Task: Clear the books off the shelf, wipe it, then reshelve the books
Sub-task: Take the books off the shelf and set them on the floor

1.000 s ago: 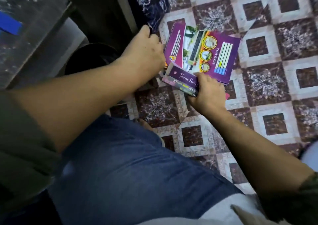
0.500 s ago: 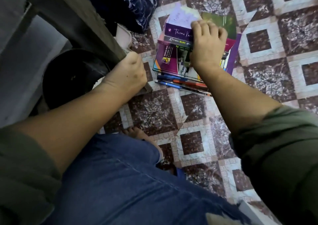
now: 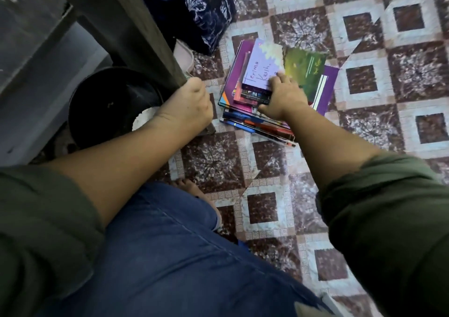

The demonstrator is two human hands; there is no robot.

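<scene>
Down on the tiled floor (image 3: 364, 132) lay one pile of books (image 3: 243, 91), well off the shelf.
The right hand (image 3: 284, 100) was on top of the pile, with its fingers curled over the small books and its thumb at the near edge, gripping them. One pale purple card (image 3: 261, 66) with writing lay on top, and one green book (image 3: 305, 70) lay beside it. I could not count the thin books underneath. The left hand (image 3: 189, 108) was closed tight round the edge of one dark wooden post (image 3: 131, 32). That post stood between the pile and one black bucket (image 3: 107, 103). One dark blue flowery bag (image 3: 209, 8) stood just behind the pile. One bare foot (image 3: 194, 190) poked out under a knee in jeans.
</scene>
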